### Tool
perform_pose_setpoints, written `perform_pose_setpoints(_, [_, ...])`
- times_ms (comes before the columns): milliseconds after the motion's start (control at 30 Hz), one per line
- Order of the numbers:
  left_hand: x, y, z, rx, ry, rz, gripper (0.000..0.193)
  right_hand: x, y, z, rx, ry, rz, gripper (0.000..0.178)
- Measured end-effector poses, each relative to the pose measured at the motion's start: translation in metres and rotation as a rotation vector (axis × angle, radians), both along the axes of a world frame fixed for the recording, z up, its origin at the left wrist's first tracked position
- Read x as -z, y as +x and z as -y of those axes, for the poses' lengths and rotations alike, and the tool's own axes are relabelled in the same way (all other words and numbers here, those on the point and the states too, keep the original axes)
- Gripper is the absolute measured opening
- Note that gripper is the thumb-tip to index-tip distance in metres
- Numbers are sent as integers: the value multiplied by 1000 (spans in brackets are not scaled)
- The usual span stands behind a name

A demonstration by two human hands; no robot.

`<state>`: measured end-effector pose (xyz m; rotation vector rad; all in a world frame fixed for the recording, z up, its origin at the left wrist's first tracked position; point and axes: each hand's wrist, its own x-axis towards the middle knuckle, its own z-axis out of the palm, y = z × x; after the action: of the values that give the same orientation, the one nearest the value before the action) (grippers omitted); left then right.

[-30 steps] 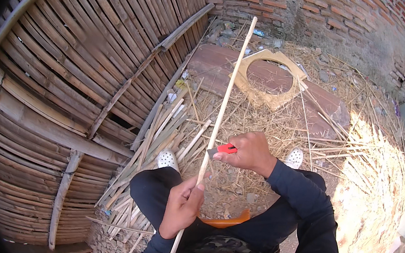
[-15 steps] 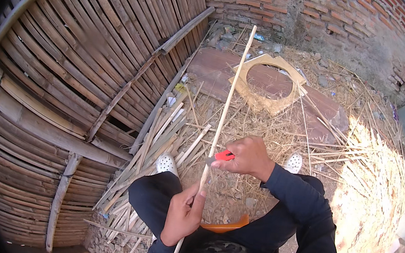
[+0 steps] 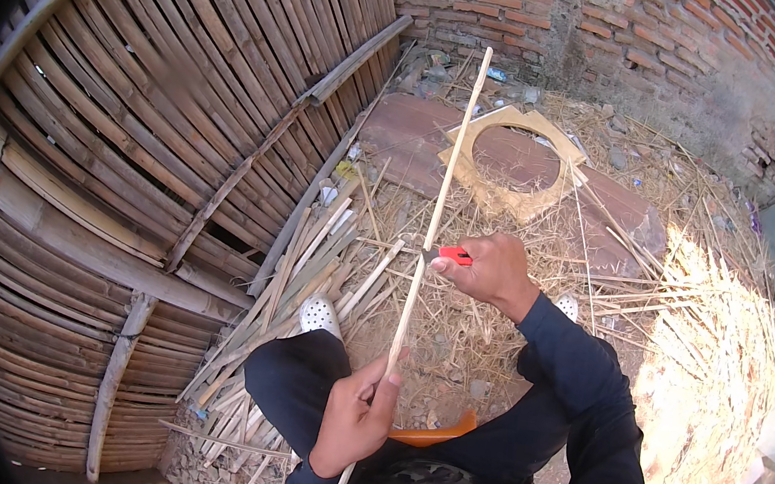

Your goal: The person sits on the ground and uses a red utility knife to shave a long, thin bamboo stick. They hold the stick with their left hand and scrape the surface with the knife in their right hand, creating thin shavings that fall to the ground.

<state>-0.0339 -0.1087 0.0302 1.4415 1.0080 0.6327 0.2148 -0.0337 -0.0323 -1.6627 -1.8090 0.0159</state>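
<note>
A long, pale bamboo strip (image 3: 454, 164) slants up and away from my lap toward the brick wall. Low on the strip, my left hand (image 3: 356, 418) is closed round it, thumb lying along the top. My right hand (image 3: 496, 272) grips a red-handled utility knife (image 3: 453, 255), its dark blade end against the strip well above my left hand. A thin curl of shaving appears beside the blade. The strip's lower end passes under my left wrist and out between my legs.
Split bamboo pieces (image 3: 309, 262) lie heaped on my left beside a bamboo slat wall (image 3: 174, 103). Ahead, a board with a round hole (image 3: 463, 169) rests on a brown panel (image 3: 399, 138) among shavings. A brick wall (image 3: 674, 74) stands behind. Beneath me is an orange seat (image 3: 437, 434).
My right hand and the knife have moved up along the strip, away from my left hand. My left hand has shifted only slightly.
</note>
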Motion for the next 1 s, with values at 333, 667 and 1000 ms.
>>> perform_pose_setpoints(333, [11, 0, 10, 52, -101, 53, 33, -1, 30, -15, 122, -56, 16, 67])
perform_pose_setpoints(667, [3, -5, 28, 111, -103, 39, 34, 3, 63, -18, 214, -54, -12, 73])
perform_pose_setpoints(1000, [9, -30, 58, 253, -168, -25, 32, 18, 171, -32, 637, -73, 27, 76])
